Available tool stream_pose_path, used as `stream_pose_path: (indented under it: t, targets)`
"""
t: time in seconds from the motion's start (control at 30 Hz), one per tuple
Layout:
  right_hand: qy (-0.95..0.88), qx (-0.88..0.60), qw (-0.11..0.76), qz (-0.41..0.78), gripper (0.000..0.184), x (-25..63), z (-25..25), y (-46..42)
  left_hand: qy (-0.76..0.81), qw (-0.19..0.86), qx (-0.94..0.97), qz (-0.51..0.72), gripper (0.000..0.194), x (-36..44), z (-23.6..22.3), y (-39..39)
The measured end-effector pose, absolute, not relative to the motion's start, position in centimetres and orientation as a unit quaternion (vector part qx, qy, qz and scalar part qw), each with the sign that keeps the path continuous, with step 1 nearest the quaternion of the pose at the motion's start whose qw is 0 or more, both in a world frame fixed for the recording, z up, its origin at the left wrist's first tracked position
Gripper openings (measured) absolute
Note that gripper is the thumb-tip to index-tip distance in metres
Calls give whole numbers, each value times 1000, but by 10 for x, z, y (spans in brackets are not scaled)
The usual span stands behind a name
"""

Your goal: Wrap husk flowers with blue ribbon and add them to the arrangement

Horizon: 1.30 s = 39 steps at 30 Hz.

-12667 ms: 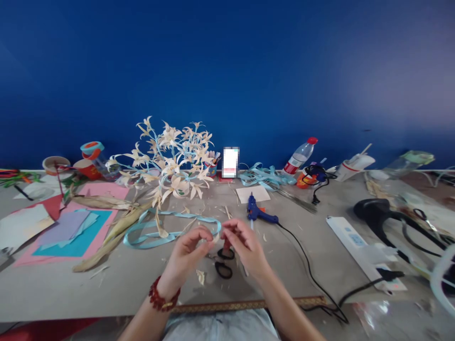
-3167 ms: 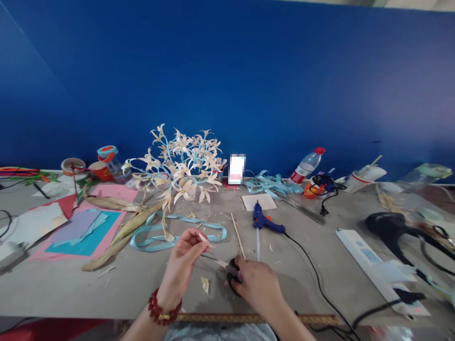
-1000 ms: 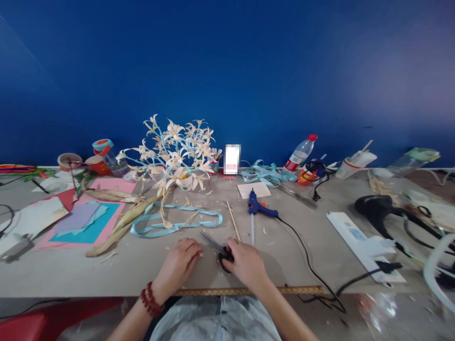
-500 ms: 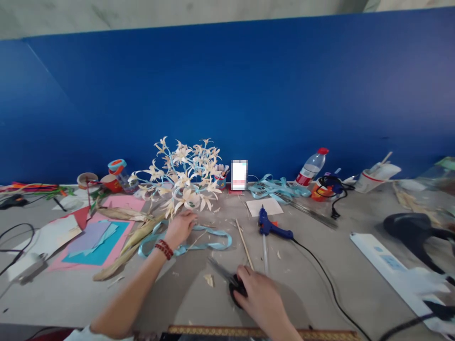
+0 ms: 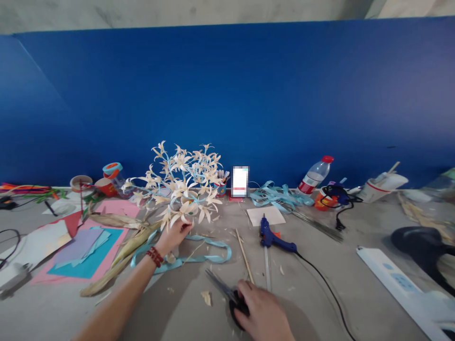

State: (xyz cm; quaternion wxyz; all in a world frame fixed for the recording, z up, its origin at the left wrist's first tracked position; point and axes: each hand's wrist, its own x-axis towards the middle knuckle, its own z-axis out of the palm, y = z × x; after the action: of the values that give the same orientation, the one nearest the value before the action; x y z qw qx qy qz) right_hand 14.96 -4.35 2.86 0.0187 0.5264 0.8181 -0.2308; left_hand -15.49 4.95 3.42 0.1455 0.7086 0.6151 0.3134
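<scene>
My left hand (image 5: 173,235), with a red bead bracelet at the wrist, reaches forward to the base of a branch of pale cream paper flowers (image 5: 181,182) on light blue stems; its fingers are closed at the lowest blossoms. My right hand (image 5: 261,310) rests near the table's front edge, closed over the black handles of scissors (image 5: 223,292) whose blades lie on the table pointing up-left. A light blue ribbon loop (image 5: 199,251) lies just behind my left wrist.
A blue glue gun (image 5: 272,237) with a black cord, a thin wooden stick (image 5: 244,255), dried husk leaves (image 5: 124,246), coloured paper sheets (image 5: 83,246), a plastic bottle (image 5: 314,176), a ribbon pile (image 5: 275,195) and a white flat box (image 5: 394,279) lie on the grey table.
My left hand left the spot beside the scissors, stretched forward and closed on the flower branch's base. My right hand stayed on the scissors. The view tilted up.
</scene>
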Motion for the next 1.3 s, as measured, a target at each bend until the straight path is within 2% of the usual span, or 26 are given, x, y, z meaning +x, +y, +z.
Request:
stream_pose_path:
  t: [0.17,0.33,0.43,0.53,0.63,0.73,0.83,1.03,1.3]
  targets:
    - [823,524,15,-219,21,150,32,-43,595,302,658,349,30,-149,49,23]
    - [830,512,21,-219,19,150,38,-44,578,368,629,367,26,-140,61,-8]
    - [829,513,9,-221,19,152,38,-46,551,372,690,285,21,-136,64,-26]
    - [827,515,-6,-226,19,153,37,-48,535,297,768,190,14,-131,63,-29]
    - [827,515,-7,-226,20,152,36,-48,588,183,756,222,18,-121,57,-7]
    - [828,516,3,-218,19,151,35,-48,594,164,750,241,17,-108,46,28]
    - [828,520,13,-211,19,150,35,-49,578,178,755,254,8,-96,35,54]
    - [826,521,10,-213,19,150,35,-49,576,252,714,308,8,-104,30,66]
    - [834,508,2,-213,20,150,29,-45,593,363,588,413,23,-128,47,47]
